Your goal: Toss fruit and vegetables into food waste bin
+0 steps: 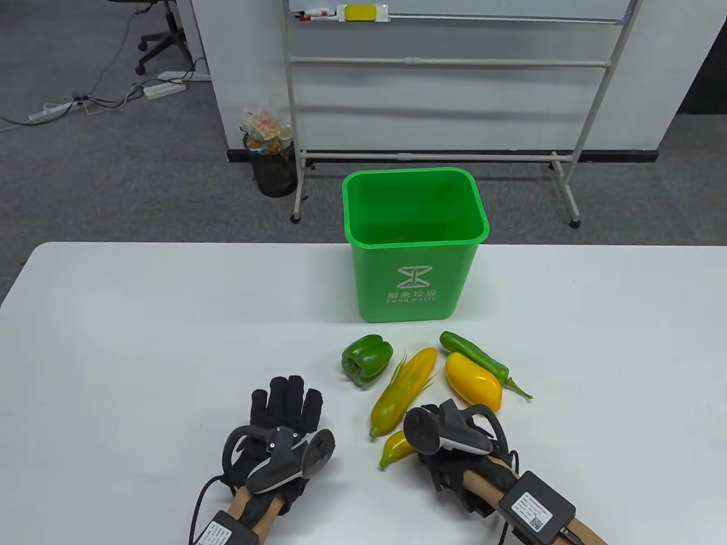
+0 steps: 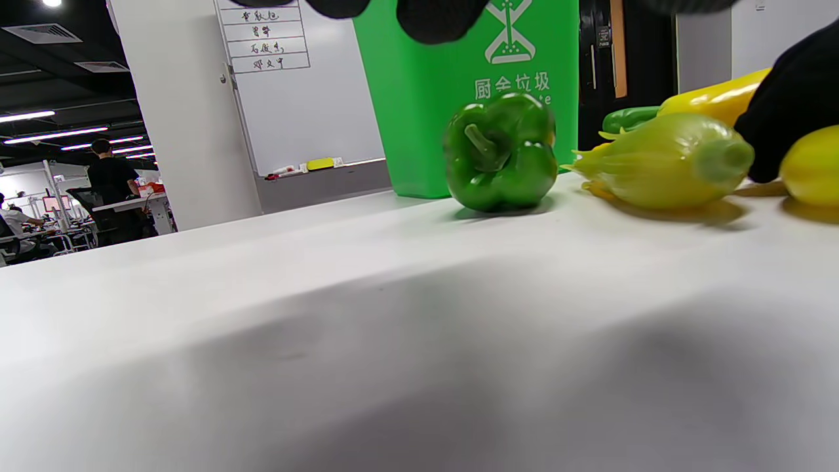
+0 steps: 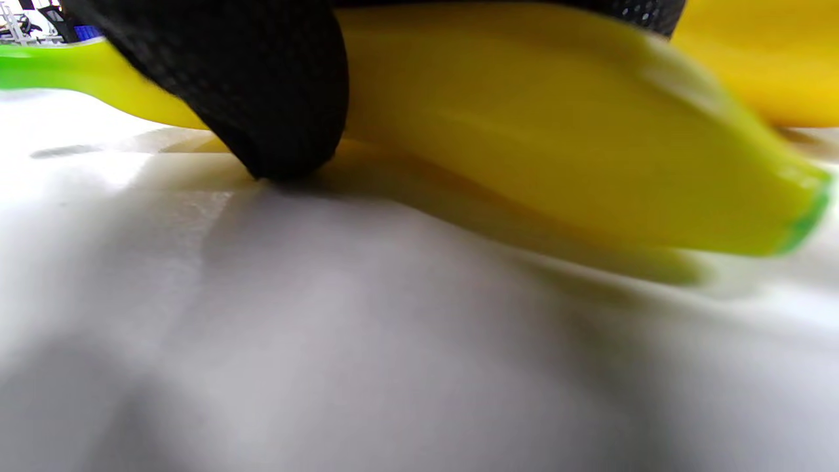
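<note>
A green food waste bin (image 1: 417, 245) stands open at the table's far middle. In front of it lie a green bell pepper (image 1: 366, 360), a corn cob (image 1: 404, 389), a yellow mango (image 1: 473, 388) and a green chili (image 1: 476, 357). My right hand (image 1: 434, 413) is curled over a yellow banana (image 1: 397, 448) on the table. In the right wrist view a gloved finger (image 3: 249, 85) wraps over the banana (image 3: 524, 131). My left hand (image 1: 287, 406) lies flat and empty on the table, left of the corn. The left wrist view shows the pepper (image 2: 501, 154) and the corn (image 2: 662, 160).
The white table (image 1: 142, 318) stretches wide on the left and right. Behind the table stand a whiteboard frame (image 1: 443, 153) and a black mesh bin (image 1: 274, 164) on the floor.
</note>
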Action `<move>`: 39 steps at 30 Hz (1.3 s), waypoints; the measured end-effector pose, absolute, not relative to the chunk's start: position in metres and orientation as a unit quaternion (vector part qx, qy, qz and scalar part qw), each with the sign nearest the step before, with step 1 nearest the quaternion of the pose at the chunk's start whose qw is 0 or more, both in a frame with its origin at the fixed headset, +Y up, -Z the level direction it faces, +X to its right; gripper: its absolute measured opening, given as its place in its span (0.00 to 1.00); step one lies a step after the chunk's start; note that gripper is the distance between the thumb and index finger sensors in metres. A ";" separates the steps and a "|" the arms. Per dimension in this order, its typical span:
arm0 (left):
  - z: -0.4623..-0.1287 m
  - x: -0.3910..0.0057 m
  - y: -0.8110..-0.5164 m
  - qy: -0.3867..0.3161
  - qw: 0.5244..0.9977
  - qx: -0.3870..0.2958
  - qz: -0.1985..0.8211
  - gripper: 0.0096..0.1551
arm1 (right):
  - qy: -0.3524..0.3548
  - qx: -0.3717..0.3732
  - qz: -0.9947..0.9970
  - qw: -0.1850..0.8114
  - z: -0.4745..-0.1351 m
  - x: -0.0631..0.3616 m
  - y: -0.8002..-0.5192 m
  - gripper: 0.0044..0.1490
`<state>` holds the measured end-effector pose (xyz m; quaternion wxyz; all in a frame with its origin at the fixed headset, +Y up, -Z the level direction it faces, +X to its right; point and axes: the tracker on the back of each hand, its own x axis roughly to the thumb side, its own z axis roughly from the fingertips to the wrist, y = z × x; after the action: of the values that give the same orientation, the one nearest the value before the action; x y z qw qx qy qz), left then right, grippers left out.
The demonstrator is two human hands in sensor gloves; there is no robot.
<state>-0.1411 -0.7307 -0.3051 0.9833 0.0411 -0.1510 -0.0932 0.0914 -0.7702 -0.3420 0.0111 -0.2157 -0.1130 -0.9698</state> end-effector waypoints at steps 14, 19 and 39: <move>-0.306 -0.141 -0.734 -0.151 0.983 0.036 -0.098 0.51 | -0.241 -0.249 -0.917 -0.198 -0.308 0.106 -0.756 0.49; -0.307 -0.138 -0.735 -0.154 0.983 0.033 -0.097 0.51 | -0.348 -0.255 -0.746 -0.507 -0.305 0.103 -0.736 0.49; -0.309 -0.144 -0.738 -0.148 0.984 0.024 -0.100 0.51 | -0.135 -0.007 -0.648 -0.750 -0.459 0.173 -0.596 0.58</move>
<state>-0.1440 -0.7383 -0.3093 0.9836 0.0237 -0.1478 -0.1004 0.1731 -0.5956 -0.4587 -0.7495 -0.0073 -0.1352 -0.6480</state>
